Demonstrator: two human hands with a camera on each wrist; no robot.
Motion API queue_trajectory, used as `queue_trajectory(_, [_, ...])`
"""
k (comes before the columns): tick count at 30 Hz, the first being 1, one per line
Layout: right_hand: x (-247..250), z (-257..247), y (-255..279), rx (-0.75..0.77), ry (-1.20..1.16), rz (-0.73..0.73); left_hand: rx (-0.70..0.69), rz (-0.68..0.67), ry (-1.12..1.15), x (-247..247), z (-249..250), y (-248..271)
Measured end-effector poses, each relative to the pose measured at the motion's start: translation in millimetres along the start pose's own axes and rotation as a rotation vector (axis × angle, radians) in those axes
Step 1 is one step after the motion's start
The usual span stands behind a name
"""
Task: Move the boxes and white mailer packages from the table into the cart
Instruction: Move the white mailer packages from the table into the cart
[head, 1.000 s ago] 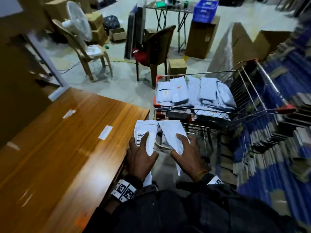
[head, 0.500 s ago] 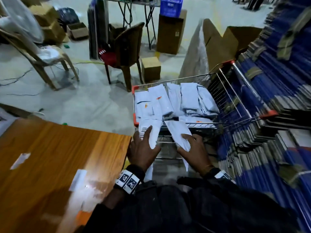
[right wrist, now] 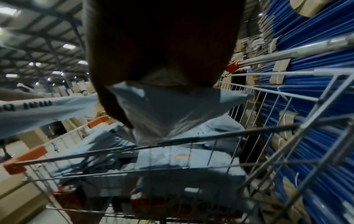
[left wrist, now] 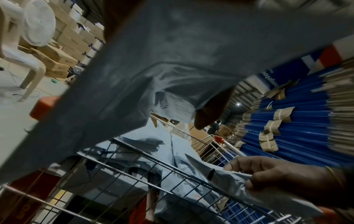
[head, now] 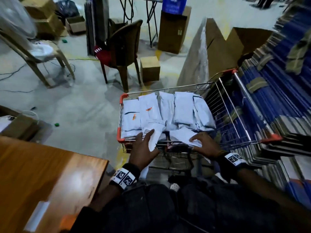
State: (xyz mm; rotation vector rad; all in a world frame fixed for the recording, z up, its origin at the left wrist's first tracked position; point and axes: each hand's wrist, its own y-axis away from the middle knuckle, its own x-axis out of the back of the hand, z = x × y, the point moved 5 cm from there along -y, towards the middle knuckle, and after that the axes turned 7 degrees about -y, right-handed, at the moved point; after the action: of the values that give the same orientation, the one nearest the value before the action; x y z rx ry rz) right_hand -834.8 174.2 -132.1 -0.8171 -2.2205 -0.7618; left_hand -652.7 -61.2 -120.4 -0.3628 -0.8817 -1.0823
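A wire cart (head: 168, 89) stands in front of me, filled with several white mailers (head: 183, 110). My left hand (head: 144, 145) holds a white mailer with a barcode (head: 154, 134) over the cart's near rim, fingers on top. In the left wrist view this mailer (left wrist: 153, 60) fills the frame with my thumb under it. My right hand (head: 203, 145) pinches a second white mailer (head: 181, 136) just past the same rim, also seen in the right wrist view as the mailer (right wrist: 168, 109). The wooden table (head: 42, 174) lies at lower left.
Tall stacks of blue flattened cartons (head: 277, 98) press close along the cart's right side. A brown chair (head: 122, 52), a small cardboard box (head: 149, 68) and a beige plastic chair (head: 33, 52) stand on the floor beyond the cart. Cables run across the floor at left.
My view has swung right, from the table toward the cart. Both hands have carried their mailers forward, from in front of the cart to over its near rim.
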Motion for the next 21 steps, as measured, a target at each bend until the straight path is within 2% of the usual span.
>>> queue_trajectory(3, [21.9, 12.1, -31.1, 0.06, 0.047, -0.216, -0.035, -0.093, 0.003, -13.2, 25.2, -22.7])
queue_trajectory(10, [35.9, 39.8, -85.2, 0.08, 0.23, -0.569, -0.13, -0.28, -0.133, -43.5, 66.6, -78.3])
queue_trajectory(13, [26.9, 62.3, -101.8, 0.127, 0.345, -0.641, -0.197, -0.3, -0.159, -55.9, 81.6, -98.4])
queue_trajectory(16, [-2.9, 128.1, -129.6, 0.16, 0.421, -0.702, -0.26, -0.383, -0.261, -75.4, 89.9, -114.7])
queue_trajectory(18, [2.9, 133.6, -120.2, 0.188, 0.501, -0.739, -0.299, -0.438, -0.327, -88.2, 98.0, -123.3])
queue_trajectory(19, [16.3, 118.6, -108.4, 0.196, 0.536, -0.718, -0.33, -0.455, -0.348, -94.6, 103.5, -127.4])
queue_trajectory(21, [36.3, 109.9, -97.5, 0.138, 0.569, -0.712, -0.389, -0.506, -0.383, -107.3, 116.2, -133.8])
